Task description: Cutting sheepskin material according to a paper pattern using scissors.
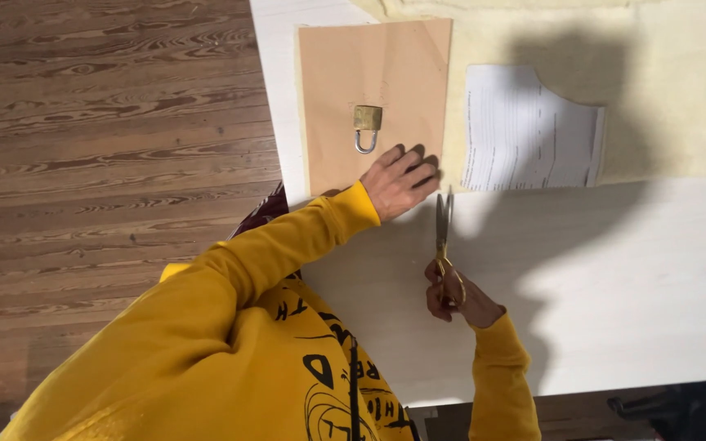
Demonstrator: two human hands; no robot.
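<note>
- Head view: the person in a yellow long-sleeved printed top is leaning over a white tabletop (614, 286) beside a brown wooden plank floor (100, 147).
- The left hand (398, 181) is lying flat, fingers spread and closed on nothing, pressing on the lower right corner of a tan rectangular paper sheet (373, 73).
- That tan sheet is lying on a pale yellow fleecy fabric (663, 90) spread over the far part of the table, its lower edge reaching onto the bare white surface.
- A small brass padlock with a silver shackle (367, 127) is sitting on the middle of the tan sheet, near the left hand but apart from it.
- The right hand (455, 298) is gripping the handles of gold-coloured metal scissors (444, 233), fingers wrapped through the loops.
- The scissor blades are pointing away from the person, nearly together, their tips ending just beside the left hand's fingers at the fabric's edge.
- A white printed paper pattern piece with a curved cut-out corner (533, 131) is lying on the fabric to the right of the tan sheet.
</note>
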